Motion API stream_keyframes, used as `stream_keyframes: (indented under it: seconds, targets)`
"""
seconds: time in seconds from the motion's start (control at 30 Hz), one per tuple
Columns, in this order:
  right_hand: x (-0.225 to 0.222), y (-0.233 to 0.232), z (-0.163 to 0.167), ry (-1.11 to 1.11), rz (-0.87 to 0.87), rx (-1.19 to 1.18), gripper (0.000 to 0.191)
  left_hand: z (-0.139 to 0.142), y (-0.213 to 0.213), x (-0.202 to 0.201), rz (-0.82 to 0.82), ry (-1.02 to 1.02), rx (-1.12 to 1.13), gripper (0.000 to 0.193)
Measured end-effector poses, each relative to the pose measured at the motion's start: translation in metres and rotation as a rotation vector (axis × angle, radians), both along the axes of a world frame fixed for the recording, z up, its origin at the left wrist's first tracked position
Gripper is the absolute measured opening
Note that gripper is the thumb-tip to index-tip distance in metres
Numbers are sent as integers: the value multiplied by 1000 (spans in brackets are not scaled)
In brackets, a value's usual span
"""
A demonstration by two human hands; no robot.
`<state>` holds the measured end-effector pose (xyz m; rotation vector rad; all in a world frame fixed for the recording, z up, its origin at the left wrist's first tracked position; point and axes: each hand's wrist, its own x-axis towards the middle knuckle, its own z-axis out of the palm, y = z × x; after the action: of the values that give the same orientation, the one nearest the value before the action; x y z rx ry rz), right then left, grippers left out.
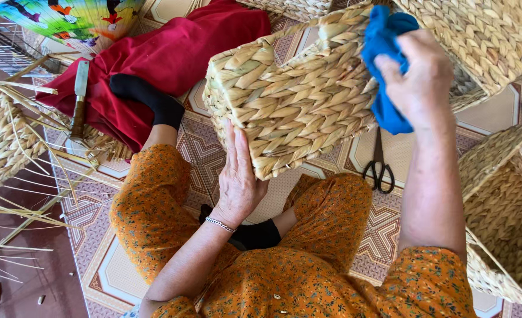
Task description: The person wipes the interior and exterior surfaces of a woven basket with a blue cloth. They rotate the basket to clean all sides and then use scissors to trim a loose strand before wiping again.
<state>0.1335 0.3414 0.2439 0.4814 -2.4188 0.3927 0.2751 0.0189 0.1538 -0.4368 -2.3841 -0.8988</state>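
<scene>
Two hands are on one woven basket (290, 100), which I hold up in front of me above my lap. My left hand (237, 176) lies flat and open against its near lower corner, fingers spread up the side, bracing it from below. My right hand (420, 79) is closed around a bunched blue cloth (384, 65) and presses that cloth against the basket's right end, near the rim. The basket's long axis runs from lower left to upper right, tilted, so its right end sits higher and directly under my right hand, the hand nearer the spot being touched.

Below, I sit cross-legged in orange flowered clothes on a patterned mat (202, 147) over a dark reddish floor (37, 282). Black-handled scissors (378, 168) lie on the mat just beyond my right knee. A red cloth (172, 53) is heaped ahead on the left, with a knife (79, 100) resting on its edge. Loose straw (19, 206) and a half-made woven piece (2, 138) lie at my left. More finished baskets (502, 206) stand at my right and behind the one I hold.
</scene>
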Motion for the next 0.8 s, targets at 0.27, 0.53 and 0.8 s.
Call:
stream_keyframes:
  seconds: [0.27, 0.53, 0.8]
  targets:
    - [26, -134, 7, 153, 238, 14, 26, -22, -3, 2, -7, 64, 21, 108]
    - [114, -210, 26, 183, 600, 168, 32, -53, -11, 3, 6, -270, -259, 63]
    - [46, -74, 8, 184, 97, 219, 28, -15, -12, -7, -3, 54, 25, 108]
